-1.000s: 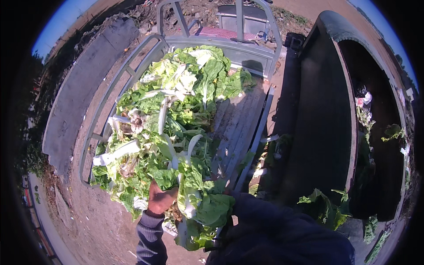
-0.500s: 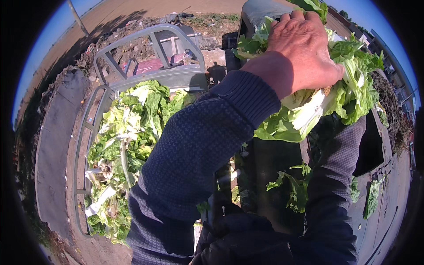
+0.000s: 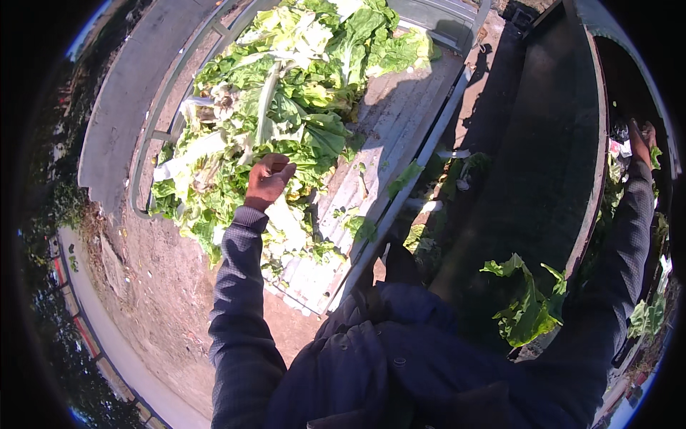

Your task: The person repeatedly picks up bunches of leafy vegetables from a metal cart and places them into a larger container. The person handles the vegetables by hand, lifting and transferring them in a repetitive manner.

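My left hand [image 3: 270,180] is over the near part of a heap of green and white leafy cabbage leaves [image 3: 300,118]. Its fingers are curled in, and no leaf shows in its grip. The heap lies on a metal cart bed [image 3: 400,107] with low rails. At the far right my right hand [image 3: 641,146] reaches into a shadowed, curved-walled container [image 3: 599,121], its fingers partly spread beside a few leaves. Whether its palm touches anything is hidden by shadow. A torn green leaf [image 3: 529,304] lies near my right forearm.
A long grey board [image 3: 136,93] lies left of the cart, past its bent side rail [image 3: 153,132]. Between cart and container runs a dark gap with leaf scraps [image 3: 425,243]. Bare soil [image 3: 164,286] spreads at lower left, bordered by a pale path [image 3: 107,307].
My view has swung down and left. The cabbage leaves previously beneath my left hand are no longer there. That hand moved left to the cart's heap; my right hand now shows inside the container.
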